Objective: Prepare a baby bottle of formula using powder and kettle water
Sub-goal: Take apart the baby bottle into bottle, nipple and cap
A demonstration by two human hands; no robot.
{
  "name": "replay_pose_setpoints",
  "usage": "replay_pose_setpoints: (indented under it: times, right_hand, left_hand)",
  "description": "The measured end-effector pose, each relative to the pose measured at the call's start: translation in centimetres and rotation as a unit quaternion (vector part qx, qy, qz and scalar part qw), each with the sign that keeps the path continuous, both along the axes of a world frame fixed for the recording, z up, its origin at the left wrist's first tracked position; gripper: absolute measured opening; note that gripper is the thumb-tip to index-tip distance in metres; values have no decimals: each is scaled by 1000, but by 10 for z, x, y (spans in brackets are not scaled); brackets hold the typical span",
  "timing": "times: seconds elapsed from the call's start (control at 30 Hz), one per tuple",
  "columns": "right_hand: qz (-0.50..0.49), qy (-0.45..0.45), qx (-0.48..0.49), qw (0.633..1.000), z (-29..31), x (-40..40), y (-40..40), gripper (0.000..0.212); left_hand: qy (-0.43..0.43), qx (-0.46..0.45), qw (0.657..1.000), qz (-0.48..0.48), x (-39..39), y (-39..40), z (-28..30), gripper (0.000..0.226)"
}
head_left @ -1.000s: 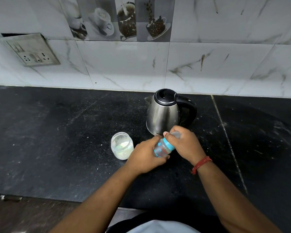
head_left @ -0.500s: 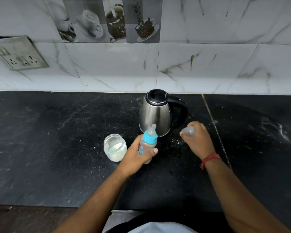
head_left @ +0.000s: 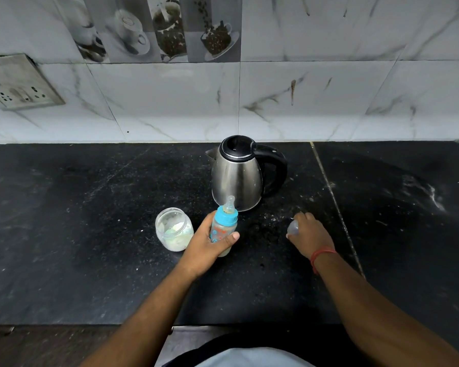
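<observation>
A small baby bottle (head_left: 223, 225) with a blue collar and a clear teat stands upright on the black counter. My left hand (head_left: 206, 245) is wrapped around its body. My right hand (head_left: 310, 235) is off to the right, low over the counter, holding the clear bottle cap (head_left: 292, 228). Just left of the bottle sits an open glass jar (head_left: 173, 229) with white powder in it. Behind the bottle stands a steel kettle (head_left: 236, 176), lid closed, black handle pointing right.
The black stone counter (head_left: 90, 221) runs to a marble-tiled wall. A switch and socket plate (head_left: 19, 83) is on the wall at far left. The counter's front edge (head_left: 64, 325) lies close to my body.
A second ago both hands were on the tilted bottle. My right hand pulled the clear cap off and moved right and down; my left hand set the bottle upright.
</observation>
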State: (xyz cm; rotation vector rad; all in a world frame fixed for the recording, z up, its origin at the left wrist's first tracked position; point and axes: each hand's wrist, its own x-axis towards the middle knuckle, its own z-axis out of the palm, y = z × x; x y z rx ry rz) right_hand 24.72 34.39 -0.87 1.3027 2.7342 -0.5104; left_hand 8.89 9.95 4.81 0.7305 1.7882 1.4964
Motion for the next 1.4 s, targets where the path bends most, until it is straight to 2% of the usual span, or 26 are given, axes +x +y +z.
replay_pose_setpoints:
  times: [0.1, 0.13, 0.2, 0.23, 0.3, 0.4, 0.47, 0.5, 0.57, 0.67, 0.8, 0.9, 1.03, 1.13, 1.2, 1.3, 1.4]
  right_hand:
    - [-9, 2, 55, 998, 13, -2, -3, 71]
    - [-12, 29, 81, 996, 20, -4, -6, 68]
    - [-16, 140, 97, 985, 34, -13, -14, 56]
    - [-21, 210, 69, 975, 42, -19, -21, 49]
    - [-41, 326, -68, 942, 63, -34, -42, 36]
    - [-12, 363, -303, 881, 87, -51, -79, 29]
    - [10, 374, -385, 844, 86, -58, -98, 41]
    - [4, 388, -414, 823, 86, -60, -106, 44]
    - [-31, 422, -445, 789, 86, -64, -116, 37]
    - [-83, 465, -451, 758, 91, -68, -126, 24]
    - [-127, 490, -486, 713, 98, -72, -132, 25]
    - [-134, 487, -497, 705, 99, -73, -129, 26]
    - [-80, 478, -493, 723, 102, -72, -124, 29]
    - [-24, 481, -484, 731, 113, -69, -121, 29]
    - [10, 484, -481, 731, 119, -67, -118, 22]
    - [63, 493, -493, 714, 126, -65, -112, 14]
    - [121, 499, -513, 688, 130, -64, -110, 11]
  left_hand:
    - [8, 0, 1000, 0, 1, 0, 3, 49]
    - [11, 0, 1000, 1, 1, 0, 3, 49]
    - [20, -1, 1000, 7, 1, 1, 1, 51]
    - [25, -3, 1000, 10, 1, 3, 1, 52]
    - [37, -8, 999, 15, 1, 6, -1, 57]
    - [57, -5, 998, 16, 2, 12, -1, 59]
    - [63, 6, 998, 15, 5, 15, 2, 56]
    - [70, 8, 997, 18, 7, 16, 4, 53]
    - [94, 5, 995, 27, 10, 19, 9, 49]
    - [122, 3, 992, 30, 15, 22, 15, 40]
    - [172, -14, 985, 2, 21, 25, 23, 45]
    - [176, -31, 984, -12, 19, 26, 26, 44]
    - [65, -16, 993, -97, 15, 26, 39, 27]
    - [44, -2, 988, -146, 7, 25, 51, 35]
    - [33, 8, 984, -176, 2, 25, 56, 36]
    - [-2, 15, 977, -213, -3, 23, 61, 38]
    - [-38, 8, 964, -265, -10, 20, 64, 14]
